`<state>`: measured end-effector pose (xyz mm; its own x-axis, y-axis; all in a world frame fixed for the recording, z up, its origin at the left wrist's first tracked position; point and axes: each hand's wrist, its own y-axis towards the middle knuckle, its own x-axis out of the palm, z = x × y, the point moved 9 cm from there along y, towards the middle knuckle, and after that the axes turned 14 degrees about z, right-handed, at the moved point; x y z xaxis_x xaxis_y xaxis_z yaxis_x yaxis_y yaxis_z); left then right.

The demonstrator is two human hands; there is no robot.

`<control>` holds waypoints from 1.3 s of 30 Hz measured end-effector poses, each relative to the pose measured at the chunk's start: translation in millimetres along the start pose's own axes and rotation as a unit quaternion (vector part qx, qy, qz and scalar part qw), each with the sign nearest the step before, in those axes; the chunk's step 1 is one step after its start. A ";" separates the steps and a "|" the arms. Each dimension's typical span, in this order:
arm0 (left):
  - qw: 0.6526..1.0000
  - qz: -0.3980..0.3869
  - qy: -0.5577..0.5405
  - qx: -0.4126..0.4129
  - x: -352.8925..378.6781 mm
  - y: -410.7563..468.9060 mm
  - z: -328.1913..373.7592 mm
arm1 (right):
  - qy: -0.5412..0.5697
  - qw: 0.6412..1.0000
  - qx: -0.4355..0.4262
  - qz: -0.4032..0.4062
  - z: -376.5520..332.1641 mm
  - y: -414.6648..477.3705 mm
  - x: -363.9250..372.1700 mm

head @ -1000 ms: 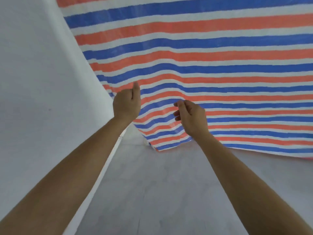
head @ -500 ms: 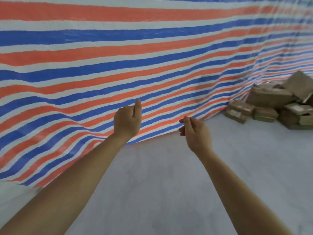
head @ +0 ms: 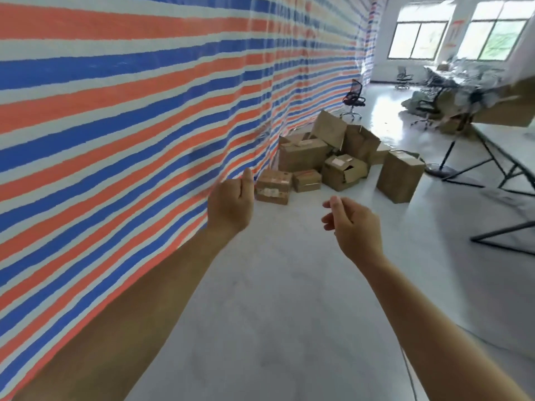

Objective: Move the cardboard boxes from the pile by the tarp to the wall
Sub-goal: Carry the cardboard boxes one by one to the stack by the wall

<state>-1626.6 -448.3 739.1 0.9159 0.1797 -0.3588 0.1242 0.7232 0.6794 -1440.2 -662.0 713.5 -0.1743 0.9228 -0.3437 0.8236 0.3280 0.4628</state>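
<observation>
A pile of brown cardboard boxes (head: 304, 157) lies on the pale floor against the striped orange, blue and white tarp (head: 130, 111), ahead of me past my hands. One taller box (head: 401, 176) stands apart to the pile's right. My left hand (head: 231, 205) is raised in front of me, fingers curled in a loose fist with nothing in it. My right hand (head: 351, 225) hangs beside it, fingers loosely curled and apart, also holding nothing. Both hands are well short of the boxes.
The tarp runs along my whole left side. Black-legged tables (head: 498, 166) stand at the right. A black office chair (head: 353, 98) sits beyond the pile, with more chairs, clutter and windows (head: 417, 39) at the far end.
My view has swung right along the tarp, away from the white wall; the box pile has come into fuller view ahead. Both hands keep the same raised pose.
</observation>
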 end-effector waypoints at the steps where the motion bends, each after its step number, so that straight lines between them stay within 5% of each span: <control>1: 1.000 -0.012 -0.006 0.003 27.6 5.1 4.3 | 0.004 1.000 0.009 0.017 17.2 17.3 0.2; 8: 0.998 -0.057 0.025 0.004 241.8 59.7 4.1 | 0.005 0.997 0.051 0.051 137.8 166.8 50.7; 18: 1.000 -0.011 -0.022 -0.002 420.7 199.8 15.9 | 0.011 0.998 0.065 0.016 195.0 397.6 162.0; 27: 0.997 -0.057 -0.004 -0.043 638.0 302.0 -26.8 | -0.065 0.996 0.065 -0.007 294.7 579.6 275.7; 33: 0.967 -0.242 -0.081 -0.011 826.7 357.5 36.9 | -0.129 0.987 0.064 0.066 347.7 721.6 246.7; 39: 0.941 -0.291 -0.169 0.009 1028.2 357.6 103.4 | -0.164 0.961 0.150 0.163 474.9 826.8 180.4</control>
<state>-600.9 -73.8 679.3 0.7590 -0.4694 -0.4512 0.6470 0.6217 0.4415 -534.4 -320.6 646.1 0.2581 0.8368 -0.4830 0.9330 -0.0860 0.3495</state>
